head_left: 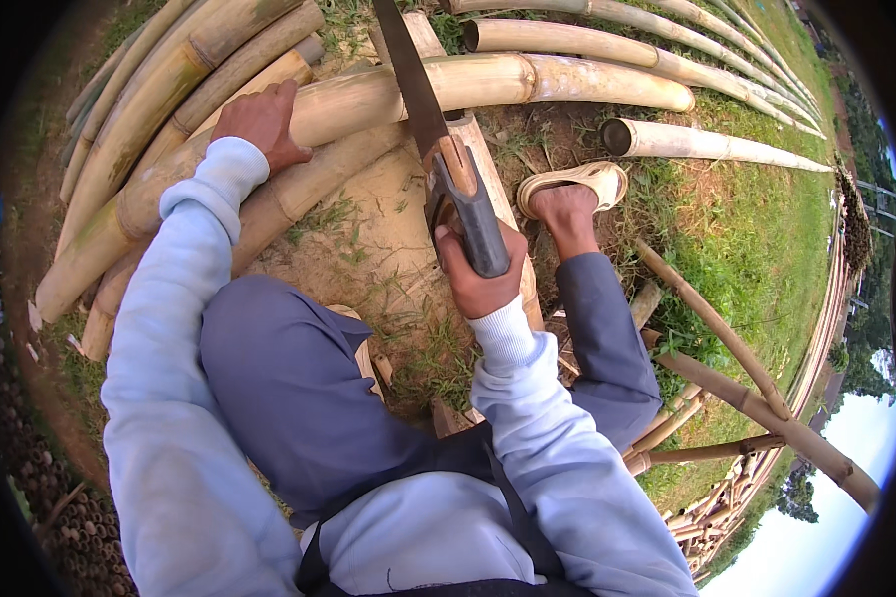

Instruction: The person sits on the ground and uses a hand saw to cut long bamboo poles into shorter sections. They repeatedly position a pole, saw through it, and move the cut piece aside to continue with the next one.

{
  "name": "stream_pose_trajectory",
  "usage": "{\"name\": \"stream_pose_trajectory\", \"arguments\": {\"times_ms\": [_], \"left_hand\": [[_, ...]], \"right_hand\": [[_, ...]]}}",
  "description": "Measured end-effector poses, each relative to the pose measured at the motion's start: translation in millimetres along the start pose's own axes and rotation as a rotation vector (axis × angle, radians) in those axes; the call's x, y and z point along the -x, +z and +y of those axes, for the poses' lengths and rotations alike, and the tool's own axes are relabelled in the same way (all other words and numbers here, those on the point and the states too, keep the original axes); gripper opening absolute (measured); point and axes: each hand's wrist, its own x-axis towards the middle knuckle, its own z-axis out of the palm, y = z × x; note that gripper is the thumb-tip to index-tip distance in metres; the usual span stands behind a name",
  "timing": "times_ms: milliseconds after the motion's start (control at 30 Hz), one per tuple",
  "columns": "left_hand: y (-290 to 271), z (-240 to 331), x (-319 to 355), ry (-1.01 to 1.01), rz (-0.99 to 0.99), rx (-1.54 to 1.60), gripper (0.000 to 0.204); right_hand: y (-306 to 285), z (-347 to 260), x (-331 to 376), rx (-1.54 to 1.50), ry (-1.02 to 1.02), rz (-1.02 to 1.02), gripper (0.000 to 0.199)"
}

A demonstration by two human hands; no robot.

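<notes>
My right hand [480, 279] grips the dark handle of a handsaw [438, 139]. The saw's blade runs up and away across a thick pale bamboo pole [388, 95]. My left hand [262, 121] presses flat on that same pole, left of the blade. A narrower bamboo piece [488, 169] lies under the saw, pointing toward me. Both arms wear light blue sleeves. My right foot in a tan sandal [572, 184] rests on the ground just right of the saw handle.
Several long bamboo poles [149, 90] lie stacked at the upper left, and more [667, 60] fan out at the upper right. Bare soil [368, 249] lies below the cut, grass [757, 229] to the right. Thin bamboo sticks [737, 378] cross at the right.
</notes>
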Motion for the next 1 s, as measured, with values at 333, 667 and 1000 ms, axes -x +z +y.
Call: {"name": "stream_pose_trajectory", "arguments": {"times_ms": [333,667,1000], "left_hand": [[3,-7,1,-0.039,-0.053,-0.012,0.083],[-6,-6,-3,-0.052,-0.122,-0.022,0.083],[1,-1,0,0.004,-0.016,-0.020,0.071]], "right_hand": [[24,-31,-43,0.135,-0.213,-0.045,0.028],[-50,-8,122,0.190,0.021,-0.099,0.021],[-6,-1,-4,-0.038,0.041,-0.046,0.012]]}}
